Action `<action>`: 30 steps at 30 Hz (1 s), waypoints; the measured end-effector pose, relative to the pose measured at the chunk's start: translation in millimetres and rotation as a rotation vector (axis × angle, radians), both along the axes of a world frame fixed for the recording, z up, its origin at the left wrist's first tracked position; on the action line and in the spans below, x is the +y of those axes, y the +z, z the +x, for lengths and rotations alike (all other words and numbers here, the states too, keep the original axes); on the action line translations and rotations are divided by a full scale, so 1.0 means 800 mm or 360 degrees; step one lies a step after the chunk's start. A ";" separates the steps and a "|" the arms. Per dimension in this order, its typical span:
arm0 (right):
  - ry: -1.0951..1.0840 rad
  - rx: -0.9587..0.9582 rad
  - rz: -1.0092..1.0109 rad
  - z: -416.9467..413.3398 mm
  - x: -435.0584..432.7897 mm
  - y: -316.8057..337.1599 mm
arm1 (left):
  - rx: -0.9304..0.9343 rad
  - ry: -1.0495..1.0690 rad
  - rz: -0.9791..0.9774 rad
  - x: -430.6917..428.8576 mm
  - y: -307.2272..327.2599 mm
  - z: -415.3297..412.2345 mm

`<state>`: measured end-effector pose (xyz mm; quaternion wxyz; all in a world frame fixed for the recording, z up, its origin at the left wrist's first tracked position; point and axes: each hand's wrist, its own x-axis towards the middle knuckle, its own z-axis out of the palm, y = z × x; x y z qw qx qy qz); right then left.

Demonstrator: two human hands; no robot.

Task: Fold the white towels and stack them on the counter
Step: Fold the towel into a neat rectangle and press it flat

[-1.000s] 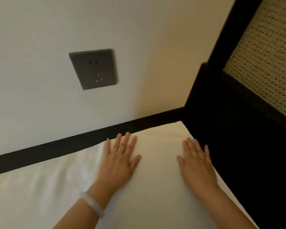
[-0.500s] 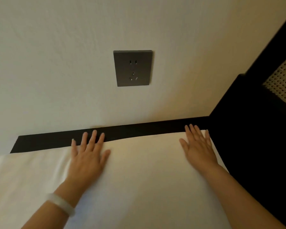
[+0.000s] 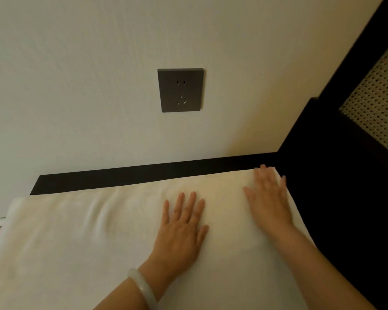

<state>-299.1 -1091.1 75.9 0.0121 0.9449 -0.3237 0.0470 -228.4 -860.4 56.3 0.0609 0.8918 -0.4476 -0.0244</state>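
Hands both flat on the towel [image 3: 81,253], fingers straight, gripping nothing. Towel lies spread on the counter [image 3: 143,175], its far edge along the wall under the socket [image 3: 180,90].

Change over the last half second: left hand [image 3: 182,224] has come right and nearer to me. Its fingertips were at the far edge; now they stop short of it, and it sits close beside the right hand [image 3: 269,198]. Right hand stays at the far right corner, just beside the dark cabinet [image 3: 345,175]; its fingertips are blurred, so I read it as moving. Bracelet [image 3: 143,287] on the left wrist.

Soft ripple [image 3: 99,215] shows in the cloth left of the left hand, on ground the hand has just left.

Judgement: this is smoothing, not folding yet. The right part looks flat and pinned square to the corner. The ripple on the left likely wants one more pass before an edge is lifted over. No folded stack is in view, so I place the task early.
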 end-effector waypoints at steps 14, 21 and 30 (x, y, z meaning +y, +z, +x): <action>0.0013 -0.0032 0.0242 -0.136 0.097 -0.004 | -0.0036 0.0250 -0.0051 0.052 -0.006 -0.083; 0.0109 0.0036 0.0287 -0.217 0.073 -0.029 | -0.0146 0.0089 -0.0043 0.069 -0.015 -0.117; 0.0000 -0.0146 0.0156 -0.200 0.112 0.000 | -0.0063 0.0185 -0.0127 0.039 -0.011 -0.174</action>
